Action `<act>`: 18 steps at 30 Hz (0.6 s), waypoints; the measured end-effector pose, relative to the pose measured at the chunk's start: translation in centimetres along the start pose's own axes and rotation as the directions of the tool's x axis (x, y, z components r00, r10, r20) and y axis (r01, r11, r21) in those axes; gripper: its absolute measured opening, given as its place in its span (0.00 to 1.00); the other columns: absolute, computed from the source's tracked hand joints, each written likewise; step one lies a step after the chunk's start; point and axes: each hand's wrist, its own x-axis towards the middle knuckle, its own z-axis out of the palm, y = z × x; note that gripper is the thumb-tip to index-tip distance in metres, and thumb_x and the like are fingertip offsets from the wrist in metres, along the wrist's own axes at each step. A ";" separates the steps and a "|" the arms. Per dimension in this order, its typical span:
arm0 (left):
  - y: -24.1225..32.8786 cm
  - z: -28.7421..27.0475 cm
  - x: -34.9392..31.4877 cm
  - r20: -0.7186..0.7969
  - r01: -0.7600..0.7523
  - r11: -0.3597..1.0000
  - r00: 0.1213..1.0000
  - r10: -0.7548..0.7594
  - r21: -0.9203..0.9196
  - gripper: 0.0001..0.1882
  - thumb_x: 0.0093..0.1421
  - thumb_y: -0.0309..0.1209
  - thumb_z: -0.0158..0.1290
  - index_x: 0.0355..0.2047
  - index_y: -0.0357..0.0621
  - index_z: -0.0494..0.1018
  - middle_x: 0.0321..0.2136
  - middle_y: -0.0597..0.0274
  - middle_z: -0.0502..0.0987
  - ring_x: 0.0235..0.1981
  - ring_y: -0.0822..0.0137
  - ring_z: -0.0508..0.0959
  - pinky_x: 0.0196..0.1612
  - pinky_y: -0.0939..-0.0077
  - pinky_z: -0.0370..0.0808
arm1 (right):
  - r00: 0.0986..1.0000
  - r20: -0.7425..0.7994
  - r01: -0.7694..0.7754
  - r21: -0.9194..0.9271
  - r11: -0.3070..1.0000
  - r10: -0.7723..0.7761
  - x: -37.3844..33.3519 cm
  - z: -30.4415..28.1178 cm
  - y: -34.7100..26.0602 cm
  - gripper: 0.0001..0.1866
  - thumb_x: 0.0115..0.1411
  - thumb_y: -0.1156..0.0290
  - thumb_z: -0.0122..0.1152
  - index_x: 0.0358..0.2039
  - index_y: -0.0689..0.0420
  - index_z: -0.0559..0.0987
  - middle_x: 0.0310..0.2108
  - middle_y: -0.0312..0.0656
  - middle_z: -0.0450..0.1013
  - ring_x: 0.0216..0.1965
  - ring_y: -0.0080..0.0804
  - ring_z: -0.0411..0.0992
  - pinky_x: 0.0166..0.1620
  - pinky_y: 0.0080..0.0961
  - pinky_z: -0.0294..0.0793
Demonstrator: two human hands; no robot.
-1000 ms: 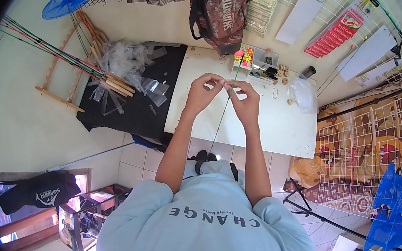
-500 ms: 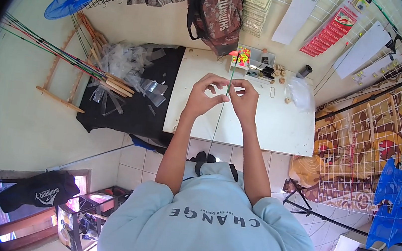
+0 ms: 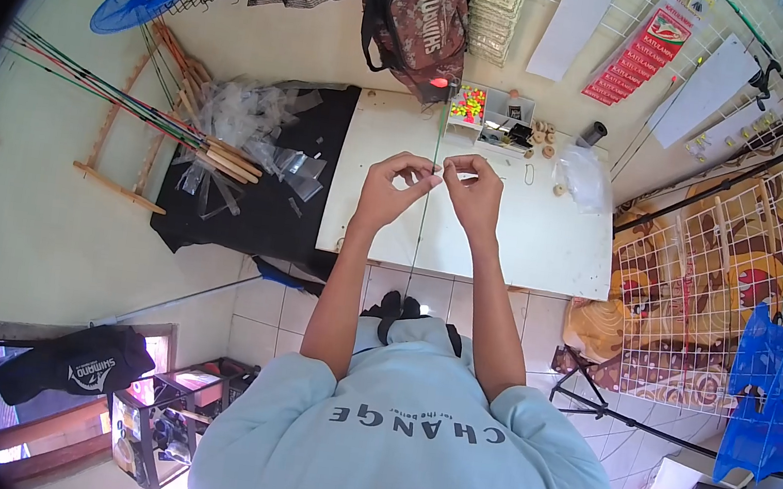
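A long, thin green fishing rod (image 3: 441, 131) stands in front of me, a bright red bead-like piece (image 3: 439, 82) at its far end. Its lower part runs down past the table's near edge toward my feet. My left hand (image 3: 389, 188) is closed, with thumb and fingertips pinching the rod from the left. Close beside it, my right hand (image 3: 473, 194) pinches at the same spot from the right, its fingers curled. Any small part between the fingertips is too tiny to make out.
Beyond my hands, a white table (image 3: 538, 248) carries a box of bright beads (image 3: 468, 105), cork rings (image 3: 544, 136) and a clear plastic bag (image 3: 583, 178). On the left lie rods with wooden handles (image 3: 230, 163) and plastic sleeves (image 3: 250, 120). A camouflage bag (image 3: 418, 28) hangs at the back.
The rod's red end has shifted slightly left and farther away. Both hands remain in nearly the same place, with the fingertips regripped a little on the rod.
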 end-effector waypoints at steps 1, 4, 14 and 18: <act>-0.1 0.0 -0.1 0.001 0.003 1.000 1.000 -0.003 0.002 0.07 0.52 0.24 0.61 0.33 0.39 0.77 0.32 0.64 0.79 0.29 0.78 0.73 0.33 0.83 0.68 | 1.000 0.001 -0.003 0.002 1.000 0.003 -0.2 0.0 0.1 0.06 0.52 0.71 0.62 0.28 0.59 0.79 0.28 0.40 0.78 0.33 0.29 0.76 0.33 0.27 0.73; -0.5 -0.1 -0.3 -0.070 0.068 0.997 0.995 -0.071 -0.044 0.07 0.53 0.25 0.60 0.33 0.38 0.77 0.35 0.62 0.80 0.32 0.78 0.75 0.34 0.83 0.69 | 0.998 0.020 -0.057 0.028 0.998 0.057 -0.7 0.0 0.7 0.05 0.52 0.71 0.62 0.28 0.58 0.79 0.27 0.39 0.78 0.32 0.27 0.76 0.32 0.25 0.72; -1.1 -0.4 -0.7 -0.151 0.109 0.992 0.981 -0.118 -0.066 0.10 0.55 0.33 0.60 0.35 0.41 0.78 0.33 0.66 0.81 0.31 0.78 0.77 0.34 0.81 0.68 | 0.991 -0.012 -0.134 0.037 0.990 0.135 -2.7 -0.1 1.8 0.05 0.53 0.74 0.60 0.29 0.62 0.78 0.26 0.40 0.77 0.30 0.27 0.76 0.34 0.21 0.74; -0.4 -0.6 -0.9 -0.138 0.180 0.983 0.974 -0.182 -0.032 0.11 0.55 0.30 0.60 0.36 0.37 0.76 0.33 0.62 0.80 0.35 0.76 0.77 0.39 0.82 0.71 | 0.989 -0.035 -0.142 0.040 0.989 0.144 -3.1 -0.3 2.1 0.05 0.53 0.73 0.60 0.28 0.62 0.77 0.25 0.41 0.77 0.29 0.27 0.76 0.35 0.22 0.74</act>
